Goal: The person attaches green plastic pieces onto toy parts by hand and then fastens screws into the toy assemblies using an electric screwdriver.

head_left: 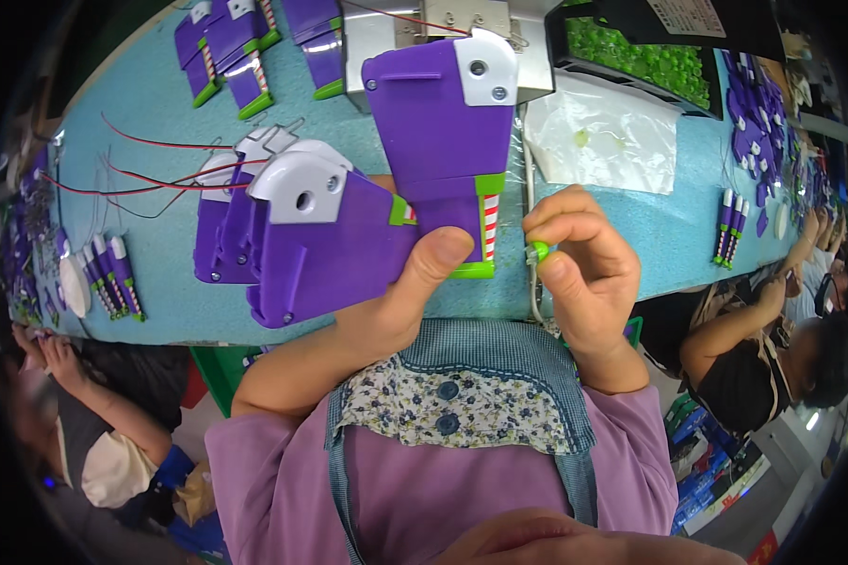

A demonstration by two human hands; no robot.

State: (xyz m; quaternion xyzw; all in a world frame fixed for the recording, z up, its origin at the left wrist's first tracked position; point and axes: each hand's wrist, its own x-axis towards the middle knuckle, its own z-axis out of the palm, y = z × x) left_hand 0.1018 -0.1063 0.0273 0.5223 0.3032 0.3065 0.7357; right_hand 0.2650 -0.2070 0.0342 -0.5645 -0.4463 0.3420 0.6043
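My left hand (400,297) is closed on the narrow striped end of a purple plastic housing (443,118), its thumb pressed on the face. This housing has a white corner piece with a round hole, a green band and red-and-white stripes. Against the same hand is a cluster of similar purple housings (334,250) with red and black wires; whether the hand also grips them I cannot tell. To the right, my right hand (589,268) pinches a small bright green plastic piece (537,252) between thumb and fingers, a short gap from the held housing.
A metal fixture (537,66) stands at the back, beside a black bin of small green pieces (622,56). A clear plastic bag (603,132) lies before it. More purple housings (231,47) rest at the far left. Co-workers sit on both sides, one with an arm (735,325) at the right.
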